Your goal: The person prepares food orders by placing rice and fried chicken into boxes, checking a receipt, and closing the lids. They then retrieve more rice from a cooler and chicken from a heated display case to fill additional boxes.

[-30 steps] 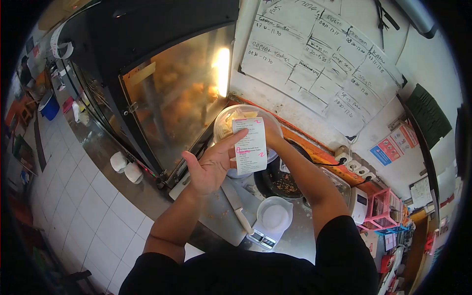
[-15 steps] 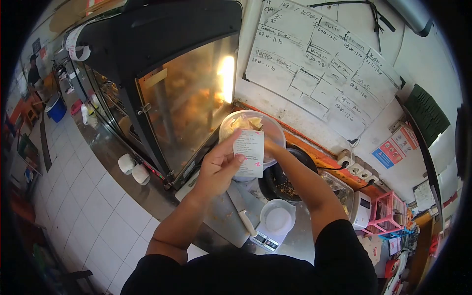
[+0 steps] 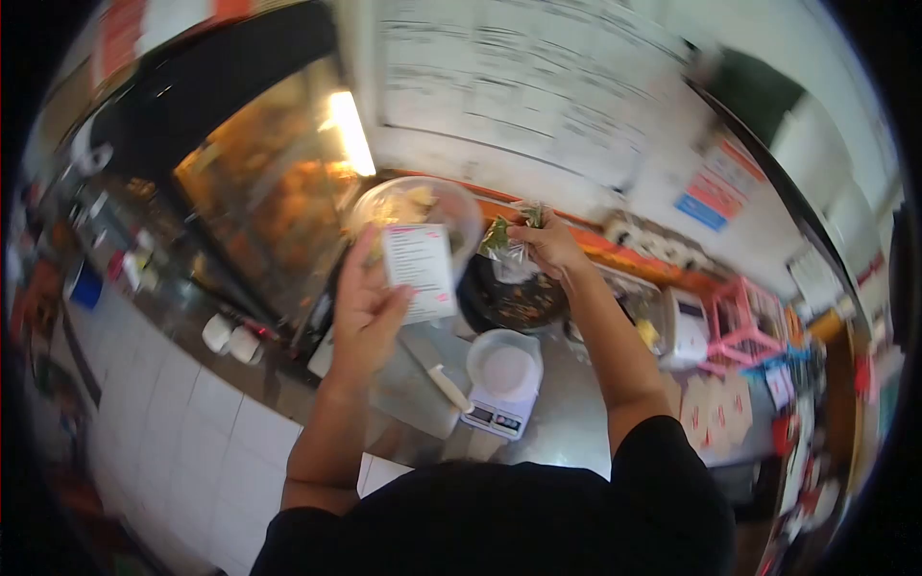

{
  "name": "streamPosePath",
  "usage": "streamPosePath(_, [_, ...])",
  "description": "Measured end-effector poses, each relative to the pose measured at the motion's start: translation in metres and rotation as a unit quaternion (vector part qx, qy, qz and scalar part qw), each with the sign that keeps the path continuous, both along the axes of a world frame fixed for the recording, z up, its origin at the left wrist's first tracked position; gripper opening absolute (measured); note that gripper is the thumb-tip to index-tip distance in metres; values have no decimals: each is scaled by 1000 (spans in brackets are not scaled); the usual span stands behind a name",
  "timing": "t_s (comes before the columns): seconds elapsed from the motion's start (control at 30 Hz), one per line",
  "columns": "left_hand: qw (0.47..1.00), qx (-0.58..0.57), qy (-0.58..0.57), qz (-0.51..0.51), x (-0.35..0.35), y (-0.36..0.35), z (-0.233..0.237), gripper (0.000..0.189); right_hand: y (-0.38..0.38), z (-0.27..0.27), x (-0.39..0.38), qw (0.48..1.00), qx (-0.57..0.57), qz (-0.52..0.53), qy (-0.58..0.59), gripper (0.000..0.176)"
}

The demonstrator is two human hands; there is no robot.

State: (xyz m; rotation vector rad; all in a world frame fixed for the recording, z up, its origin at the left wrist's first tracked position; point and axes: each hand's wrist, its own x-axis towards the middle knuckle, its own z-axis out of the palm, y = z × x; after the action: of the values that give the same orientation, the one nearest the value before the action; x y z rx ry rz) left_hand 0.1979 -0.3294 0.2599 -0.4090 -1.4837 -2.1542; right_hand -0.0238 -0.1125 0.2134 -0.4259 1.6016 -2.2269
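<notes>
A person in a black shirt (image 3: 490,523) stands at a metal counter (image 3: 567,413), bare hands apart, a printed slip (image 3: 420,269) in one and a small clear bag (image 3: 509,261) in the other. The left hand (image 3: 365,326), at the center left of the frame, pinches the slip by its lower left edge, thumb across the front; the paper's long axis runs nearly upright, its top leaning a little left. The right hand (image 3: 552,245), upper center, has its fingers pressed together on the bag, which shows green leafy contents and lies to the left of the fingertips, on the side facing the slip. Blur hides the bag's exact long axis.

Between and beyond the hands sits a round clear tub (image 3: 469,204) holding pale yellowish pieces. It lies left of the bag, with a gap between them in view, and the left hand is the nearer of the two to it; whether that hand touches the rim, I cannot tell. Below the bag is a dark pan (image 3: 523,312) with scraps in it; nearer the person, a knife (image 3: 447,386) lies beside a kitchen scale (image 3: 501,420).
</notes>
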Motion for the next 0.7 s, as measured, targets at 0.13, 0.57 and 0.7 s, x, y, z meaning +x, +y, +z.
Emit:
streamPosePath(0.13, [999,-15,-23,-47,-1,68,-12,59,151,-14,66,988,-15,-151,20,39])
streamPosePath(0.57, [937,-80,-150,-307,24,424,-54,48,552,-155,283,737,609,-291,-23,43])
streamPosePath(0.7, [939,-133,-149,-280,34,485,-54,49,534,-195,281,784,600,-145,62,26])
